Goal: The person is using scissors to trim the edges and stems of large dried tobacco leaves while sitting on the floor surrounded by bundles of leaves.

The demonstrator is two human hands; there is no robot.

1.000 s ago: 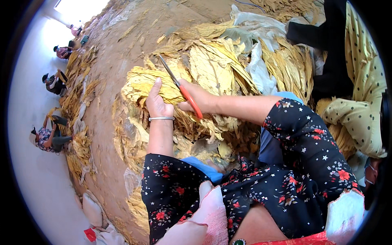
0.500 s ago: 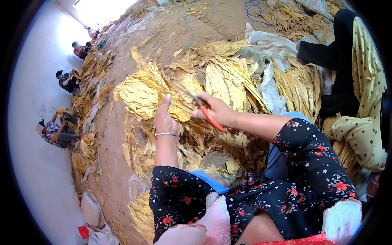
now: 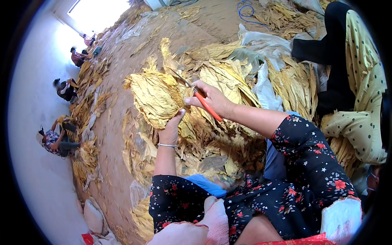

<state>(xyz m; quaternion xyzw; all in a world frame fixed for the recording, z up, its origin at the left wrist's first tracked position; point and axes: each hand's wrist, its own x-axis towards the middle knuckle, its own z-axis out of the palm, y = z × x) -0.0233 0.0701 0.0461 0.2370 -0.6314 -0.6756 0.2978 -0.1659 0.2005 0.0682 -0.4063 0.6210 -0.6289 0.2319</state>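
Left grip (image 3: 170, 130) is pointing upward, clamped on a yellow leaf bundle (image 3: 156, 97) left of centre, right grip (image 3: 217, 100) slanting in, clamped on red-handled scissors (image 3: 207, 106), white plastic (image 3: 264, 42) lying upper right.

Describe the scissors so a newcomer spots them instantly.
Find the big pile of yellow leaves mid-picture, then the right hand over it. The scissors slant through that hand, blades toward the upper left. Their red handle sets them apart from the yellow leaves.
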